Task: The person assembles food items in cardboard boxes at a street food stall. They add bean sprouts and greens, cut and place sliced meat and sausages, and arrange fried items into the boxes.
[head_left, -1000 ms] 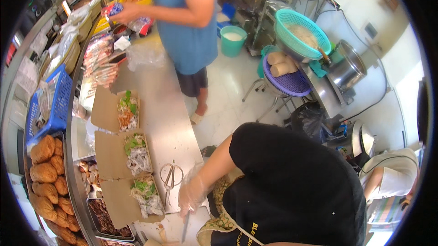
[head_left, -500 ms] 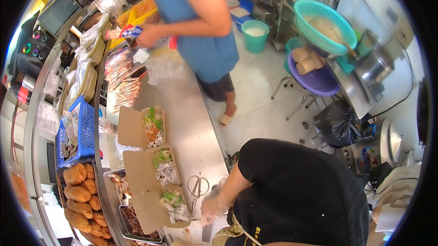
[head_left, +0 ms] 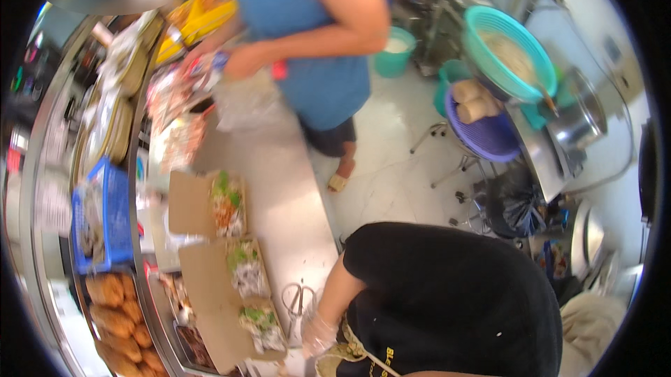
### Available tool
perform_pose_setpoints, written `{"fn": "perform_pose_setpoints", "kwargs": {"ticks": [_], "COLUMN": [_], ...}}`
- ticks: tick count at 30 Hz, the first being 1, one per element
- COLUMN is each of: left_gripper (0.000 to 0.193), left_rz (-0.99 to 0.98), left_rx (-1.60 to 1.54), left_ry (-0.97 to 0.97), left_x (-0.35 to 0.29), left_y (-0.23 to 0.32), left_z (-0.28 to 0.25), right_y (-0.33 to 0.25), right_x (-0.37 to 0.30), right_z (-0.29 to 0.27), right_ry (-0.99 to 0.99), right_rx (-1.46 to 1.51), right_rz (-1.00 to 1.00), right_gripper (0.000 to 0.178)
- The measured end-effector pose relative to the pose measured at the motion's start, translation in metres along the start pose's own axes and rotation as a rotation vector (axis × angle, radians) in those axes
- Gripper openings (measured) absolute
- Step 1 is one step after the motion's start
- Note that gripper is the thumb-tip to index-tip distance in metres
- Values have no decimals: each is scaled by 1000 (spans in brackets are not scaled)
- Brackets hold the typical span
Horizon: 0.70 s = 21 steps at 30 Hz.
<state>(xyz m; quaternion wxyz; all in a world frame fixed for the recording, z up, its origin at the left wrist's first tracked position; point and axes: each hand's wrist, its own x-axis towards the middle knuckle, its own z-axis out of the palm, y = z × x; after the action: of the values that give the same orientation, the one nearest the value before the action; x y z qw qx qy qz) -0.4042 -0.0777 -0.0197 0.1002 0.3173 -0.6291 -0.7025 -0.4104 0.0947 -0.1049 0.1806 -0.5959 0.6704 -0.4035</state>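
My right hand (head_left: 319, 338), in a clear plastic glove, reaches from my black short sleeve down to the metal counter. Its fingers are blurred, and I cannot see whether anything is between them. Just beside it lies a pair of scissors (head_left: 299, 300), handles away from me. To its left stand open brown card food boxes: a near box (head_left: 241, 359), a middle box (head_left: 203, 254) and a far box (head_left: 192, 205). Each has leafy greens and wrapped bits in it; orange shreds show in the far one. My left hand is out of view.
A person in a blue top (head_left: 318, 101) stands at the counter's far end by stacked packets (head_left: 183, 140). Left are a blue basket (head_left: 124, 219) and brown fried rolls (head_left: 115, 317). Right are a purple basket (head_left: 482, 132), a turquoise colander (head_left: 549, 48) and a black bag (head_left: 514, 202).
The view has shifted and blurred, with the boxes lower and further left. The person in blue has brought both hands to the packets. My right hand stays near the scissors.
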Motion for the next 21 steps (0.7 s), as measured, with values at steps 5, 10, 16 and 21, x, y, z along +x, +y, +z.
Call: {"fn": "perform_pose_setpoints", "kwargs": {"ticks": [5,10,16,21], "left_gripper": [52,53,79,66], "left_rz": [-13,31,139,-168], "left_rx": [-390,-668,-639,-626], "left_ry": [242,572,602,575], "left_x": [-40,-103,-200,-266], "left_y": [-4,-29,-55,-117], "left_z": [-105,-185,-175,-154], "right_y": [-16,-6,-25,-59], "right_x": [10,21,58,96], "right_z": [21,21,13,6], "right_ry": [-246,-518,-463,-638], "right_rx": [82,82,-195,-151], "right_rz": [25,66,-189,12], "right_gripper": [35,36,31,29]}}
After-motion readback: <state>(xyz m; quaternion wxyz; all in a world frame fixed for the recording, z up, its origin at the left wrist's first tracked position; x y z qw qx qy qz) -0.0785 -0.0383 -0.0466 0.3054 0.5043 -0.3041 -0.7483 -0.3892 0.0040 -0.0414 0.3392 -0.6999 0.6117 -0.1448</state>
